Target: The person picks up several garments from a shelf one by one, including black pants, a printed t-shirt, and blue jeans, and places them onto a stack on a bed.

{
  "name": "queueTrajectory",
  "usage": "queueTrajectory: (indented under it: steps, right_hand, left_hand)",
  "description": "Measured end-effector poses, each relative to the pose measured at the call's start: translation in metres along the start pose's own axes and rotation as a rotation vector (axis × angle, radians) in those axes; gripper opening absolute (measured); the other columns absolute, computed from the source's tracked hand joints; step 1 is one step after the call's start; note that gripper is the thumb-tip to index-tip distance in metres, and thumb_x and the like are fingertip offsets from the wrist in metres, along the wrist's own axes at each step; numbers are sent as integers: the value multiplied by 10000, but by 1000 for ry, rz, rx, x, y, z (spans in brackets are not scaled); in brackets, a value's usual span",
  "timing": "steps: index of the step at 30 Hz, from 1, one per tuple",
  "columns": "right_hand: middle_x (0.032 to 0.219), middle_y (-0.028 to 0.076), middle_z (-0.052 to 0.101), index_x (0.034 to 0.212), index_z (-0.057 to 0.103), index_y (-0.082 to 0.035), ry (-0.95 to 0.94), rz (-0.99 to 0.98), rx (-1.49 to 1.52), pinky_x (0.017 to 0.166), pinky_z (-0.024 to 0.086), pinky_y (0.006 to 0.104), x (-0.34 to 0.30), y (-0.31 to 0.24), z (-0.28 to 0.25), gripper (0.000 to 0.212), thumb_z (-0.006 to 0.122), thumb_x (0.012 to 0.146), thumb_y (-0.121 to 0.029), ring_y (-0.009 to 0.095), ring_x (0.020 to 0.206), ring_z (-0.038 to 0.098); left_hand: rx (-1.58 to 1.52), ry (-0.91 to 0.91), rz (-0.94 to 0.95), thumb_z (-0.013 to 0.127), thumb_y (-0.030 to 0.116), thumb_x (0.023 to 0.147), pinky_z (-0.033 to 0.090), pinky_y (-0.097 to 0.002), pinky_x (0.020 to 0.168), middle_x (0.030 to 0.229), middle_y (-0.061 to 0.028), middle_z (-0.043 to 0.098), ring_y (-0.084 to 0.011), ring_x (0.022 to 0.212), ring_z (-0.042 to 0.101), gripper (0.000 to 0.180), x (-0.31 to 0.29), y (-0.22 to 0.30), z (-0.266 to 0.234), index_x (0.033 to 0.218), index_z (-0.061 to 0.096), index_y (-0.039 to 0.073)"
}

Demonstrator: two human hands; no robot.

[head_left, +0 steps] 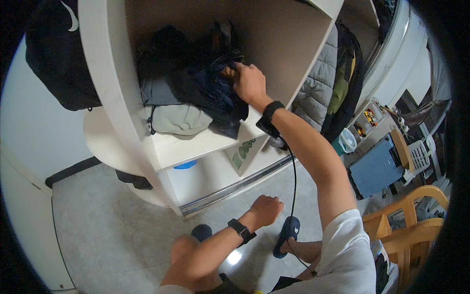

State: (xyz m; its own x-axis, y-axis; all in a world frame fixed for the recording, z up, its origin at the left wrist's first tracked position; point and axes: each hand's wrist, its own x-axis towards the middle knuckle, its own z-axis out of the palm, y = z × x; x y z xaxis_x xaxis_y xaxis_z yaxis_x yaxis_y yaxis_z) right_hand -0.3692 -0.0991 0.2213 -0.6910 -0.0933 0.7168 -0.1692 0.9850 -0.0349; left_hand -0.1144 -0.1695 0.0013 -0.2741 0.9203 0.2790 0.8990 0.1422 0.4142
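Inside an upper compartment of the white wardrobe (196,147), my right hand (250,84) pinches a dark navy garment (215,90) at its upper right. The fingertips are partly hidden against the cloth. The garment lies crumpled, and its lower corner reaches the front edge of the shelf. Beside it sit a pale grey-green folded cloth (181,119) and a dark grey folded piece of clothing (159,90). More dark clothes (169,44) are heaped behind. My left hand (266,211) hangs low over the floor, curled into a loose fist, with nothing visible in it.
A grey quilted jacket (316,78) hangs right of the compartment. Lower right are a blue suitcase (376,166), a wooden chair (411,220) and a lined bin (346,142). A black bag (61,59) hangs at left. A black cable (294,186) runs down from my right wrist.
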Motion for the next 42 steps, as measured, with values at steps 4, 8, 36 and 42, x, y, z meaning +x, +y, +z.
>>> queueTrajectory:
  steps: [4, 8, 36, 42]
  right_hand:
    - [1058, 208, 731, 1257, 689, -69, 13, -35, 8, 860, 565, 501, -43, -30, -41, 458, 702, 799, -69, 398, 964, 683]
    - [1050, 183, 726, 1270, 655, -35, 3, -36, 61, 807, 572, 495, -78, -78, -59, 493, 721, 785, -94, 384, 926, 687]
    - [1420, 235, 562, 1337, 602, -8, 119, 232, 595, 1103, 422, 458, -128, -35, -68, 592, 755, 891, -366, 390, 1305, 520]
    - [1540, 326, 417, 1477, 512, -17, 112, 341, 482, 1183, 348, 507, -104, -65, -53, 877, 777, 832, -548, 479, 1441, 375]
  left_hand:
    - [23, -95, 13, 592, 207, 938, 569, -508, 815, 1013, -196, 688, -367, 923, 716, 210, -4, 15, 0, 1039, 648, 32]
    - [49, -232, -24, 608, 191, 918, 566, -503, 848, 1049, -202, 694, -374, 971, 711, 240, -5, 25, 3, 1088, 652, 26]
    - [69, -280, -44, 641, 149, 893, 546, -474, 893, 1069, -171, 703, -358, 1033, 696, 148, -18, 36, 13, 979, 708, 50]
    - [82, -348, -194, 611, 89, 881, 565, -483, 842, 1075, -193, 725, -365, 1004, 718, 154, -19, 35, 2, 994, 705, 44]
